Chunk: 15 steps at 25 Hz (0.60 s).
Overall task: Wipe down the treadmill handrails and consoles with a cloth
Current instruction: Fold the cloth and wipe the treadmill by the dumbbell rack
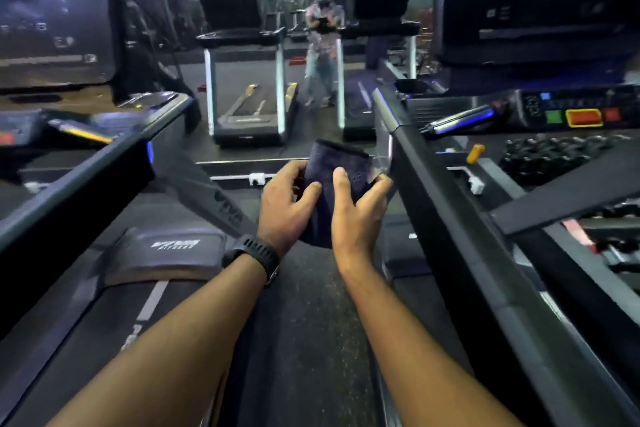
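Observation:
A dark folded cloth [334, 163] is held in front of me between both hands. My left hand [285, 204], with a black watch on the wrist, grips the cloth's left edge. My right hand [360, 208] grips its right side, thumb on top. Both hands hover in the aisle between two treadmills. The right treadmill's black handrail [446, 204] runs just right of my right hand, without touching it. Its console [575, 114] with green, red and orange buttons sits further right. The left treadmill's handrail [86, 180] lies to the left.
A dark screen [533, 0] rises above the right console. A mirror ahead reflects a person [322, 45] and two treadmills. The left treadmill's belt and motor cover [169, 253] lie below left. Dark floor [311, 322] runs under my arms.

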Available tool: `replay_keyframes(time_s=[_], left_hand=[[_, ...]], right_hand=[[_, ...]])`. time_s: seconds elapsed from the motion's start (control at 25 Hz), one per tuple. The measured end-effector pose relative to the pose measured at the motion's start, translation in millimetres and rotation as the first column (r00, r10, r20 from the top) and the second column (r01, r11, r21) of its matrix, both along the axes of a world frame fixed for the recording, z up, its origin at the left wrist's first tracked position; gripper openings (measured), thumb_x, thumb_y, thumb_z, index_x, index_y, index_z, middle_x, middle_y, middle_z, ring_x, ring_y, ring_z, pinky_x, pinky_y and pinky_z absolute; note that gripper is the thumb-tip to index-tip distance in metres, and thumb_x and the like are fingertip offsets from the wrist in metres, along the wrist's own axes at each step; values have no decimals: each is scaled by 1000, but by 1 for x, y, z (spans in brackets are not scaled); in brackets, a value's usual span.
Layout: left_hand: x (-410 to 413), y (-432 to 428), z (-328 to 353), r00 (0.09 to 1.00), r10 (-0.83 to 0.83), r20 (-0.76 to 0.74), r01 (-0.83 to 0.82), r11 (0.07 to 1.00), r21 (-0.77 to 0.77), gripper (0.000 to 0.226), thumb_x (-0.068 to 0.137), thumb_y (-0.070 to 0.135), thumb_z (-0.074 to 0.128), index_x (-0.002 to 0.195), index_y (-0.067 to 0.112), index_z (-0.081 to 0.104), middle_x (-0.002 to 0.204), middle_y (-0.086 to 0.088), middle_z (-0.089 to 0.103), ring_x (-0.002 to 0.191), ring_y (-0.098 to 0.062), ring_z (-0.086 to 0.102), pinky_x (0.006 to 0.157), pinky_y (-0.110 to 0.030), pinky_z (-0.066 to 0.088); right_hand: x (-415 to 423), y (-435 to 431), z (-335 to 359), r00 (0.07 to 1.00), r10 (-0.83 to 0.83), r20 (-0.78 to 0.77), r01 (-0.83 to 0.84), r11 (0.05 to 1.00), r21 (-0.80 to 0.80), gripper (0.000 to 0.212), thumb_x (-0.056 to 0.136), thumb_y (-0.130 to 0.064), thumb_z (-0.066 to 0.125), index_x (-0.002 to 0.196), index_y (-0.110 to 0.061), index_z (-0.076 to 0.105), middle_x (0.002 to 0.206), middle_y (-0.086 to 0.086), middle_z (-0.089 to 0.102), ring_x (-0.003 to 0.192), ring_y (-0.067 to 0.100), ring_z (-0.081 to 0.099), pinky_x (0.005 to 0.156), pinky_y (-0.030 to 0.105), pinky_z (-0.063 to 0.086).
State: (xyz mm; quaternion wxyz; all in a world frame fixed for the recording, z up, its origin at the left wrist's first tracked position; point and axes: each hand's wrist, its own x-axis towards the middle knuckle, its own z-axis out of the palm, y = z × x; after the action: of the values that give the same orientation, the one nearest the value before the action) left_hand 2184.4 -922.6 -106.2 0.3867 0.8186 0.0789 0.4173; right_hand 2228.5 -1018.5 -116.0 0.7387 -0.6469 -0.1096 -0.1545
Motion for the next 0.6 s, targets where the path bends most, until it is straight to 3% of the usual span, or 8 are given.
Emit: replay_keyframes(time_s=[0.12, 0.24, 0.4, 0.6], left_hand=[[54, 40, -5, 992, -120, -34, 124, 979, 159, 32, 79, 32, 54, 104, 14, 63, 91, 6, 67, 84, -13, 61, 77, -31, 49], [113, 84, -11, 974, -220, -49, 225, 931, 288, 38, 81, 36, 51, 107, 9, 61, 97, -1, 65, 88, -21, 59, 79, -40, 48], [210, 150, -3, 931, -363, -43, 352, 859, 373, 38, 86, 36, 51, 109, 7, 60, 99, -4, 62, 89, -24, 57, 78, -43, 47], [313, 199, -5, 851, -523, -44, 481, 744, 464, 50, 91, 39, 49, 128, 6, 58, 125, -8, 62, 113, -23, 56, 97, -35, 42]], right_hand=[[40, 29, -5, 992, -129, 11, 129, 992, -1, 44, 90, -36, 70, 115, -7, 50, 114, 7, 59, 108, 28, 54, 93, 35, 42], [89, 65, -15, 971, -235, 33, 236, 971, -32, 47, 87, -48, 66, 112, -14, 47, 116, 12, 61, 110, 31, 53, 93, 38, 43], [159, 120, -5, 927, -372, 54, 375, 924, -68, 45, 89, -40, 70, 112, -8, 49, 118, 12, 61, 113, 30, 51, 94, 17, 33], [237, 167, -11, 771, -604, 199, 636, 736, -232, 48, 89, -49, 61, 115, -12, 47, 110, 11, 62, 100, 31, 52, 87, 45, 45]])
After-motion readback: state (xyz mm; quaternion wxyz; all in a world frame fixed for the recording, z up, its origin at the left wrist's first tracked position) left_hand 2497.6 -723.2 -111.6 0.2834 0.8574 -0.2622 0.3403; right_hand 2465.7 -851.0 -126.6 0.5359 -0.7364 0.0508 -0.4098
